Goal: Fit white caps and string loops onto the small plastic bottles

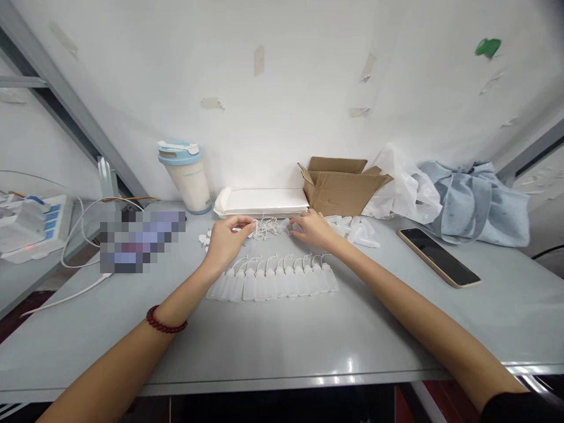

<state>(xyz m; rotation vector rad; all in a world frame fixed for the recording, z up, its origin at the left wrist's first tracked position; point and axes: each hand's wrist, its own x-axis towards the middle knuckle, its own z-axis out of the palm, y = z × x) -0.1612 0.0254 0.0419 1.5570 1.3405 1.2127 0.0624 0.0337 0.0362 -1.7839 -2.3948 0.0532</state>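
Observation:
A tangled pile of thin white strands (266,227) lies on the table between my two hands. My left hand (229,239) pinches at the pile's left edge, thumb and fingertips closed on what looks like a strand. At the right side, my right hand (315,230) has its fingers bent round a small translucent bottle (285,225), mostly seen past the fingertips. Nearer to me, several translucent bottles (282,285) lie side by side in a row, each with a curved white strand at its top. More loose translucent bottles (362,231) are heaped beyond my right wrist.
Small white pieces (204,240) lie left of my left hand. Along the wall stand a tumbler (189,182), a white flat box (264,201), an open cardboard box (339,191), a plastic bag (403,188) and a blue cloth bag (480,205). A phone (440,258) lies at right.

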